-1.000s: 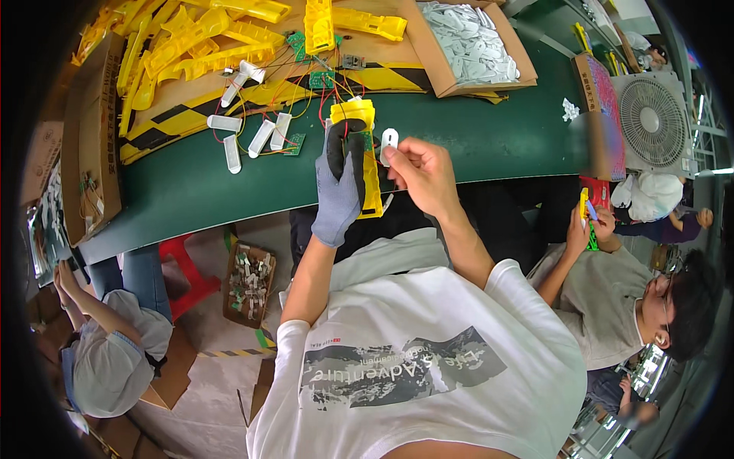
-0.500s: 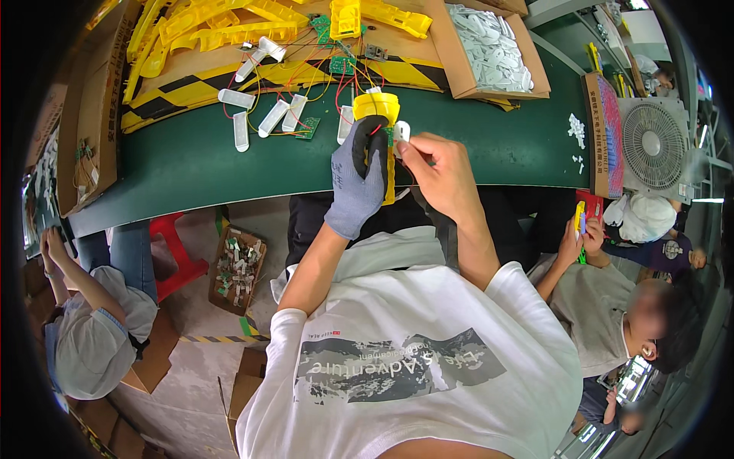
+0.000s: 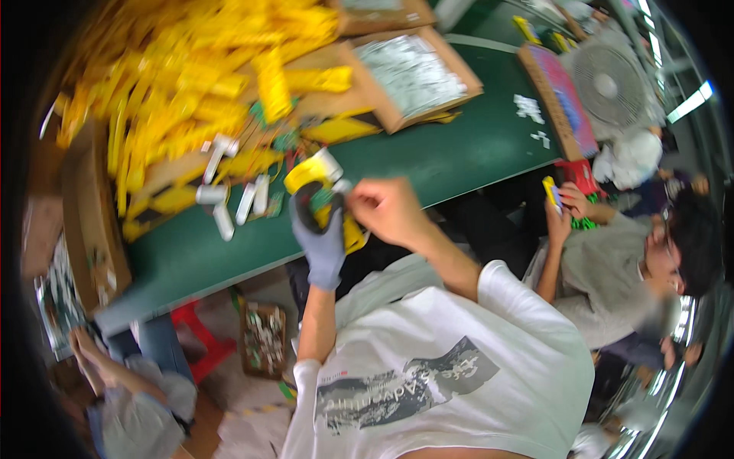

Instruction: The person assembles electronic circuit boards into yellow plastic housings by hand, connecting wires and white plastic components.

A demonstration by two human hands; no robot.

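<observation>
My left hand [image 3: 322, 249], in a grey-blue glove with dark fingertips, is closed around a yellow plastic housing [image 3: 303, 174] just over the bench's near edge. A green circuit board [image 3: 321, 200] shows inside the housing between thumb and fingers. At its far end sits a white block [image 3: 329, 163]. Bare and blurred, my right hand [image 3: 391, 216] is close to the housing's right side with its fingers pinched together; what they hold, if anything, cannot be made out. A small pale piece [image 3: 342, 186] lies between the housing and those fingertips.
White plastic cases [image 3: 246, 202] with wires lie left on the green bench [image 3: 474, 145]. Behind them is a heap of yellow housings [image 3: 191, 76]. A carton [image 3: 468, 86] holds white pieces. A fan [image 3: 612, 80] stands far right. People sit at both sides.
The view has turned and shifted, showing more of the yellow heap. My right hand has drawn slightly away from the housing; the white oval piece it held is no longer clearly visible in its fingers.
</observation>
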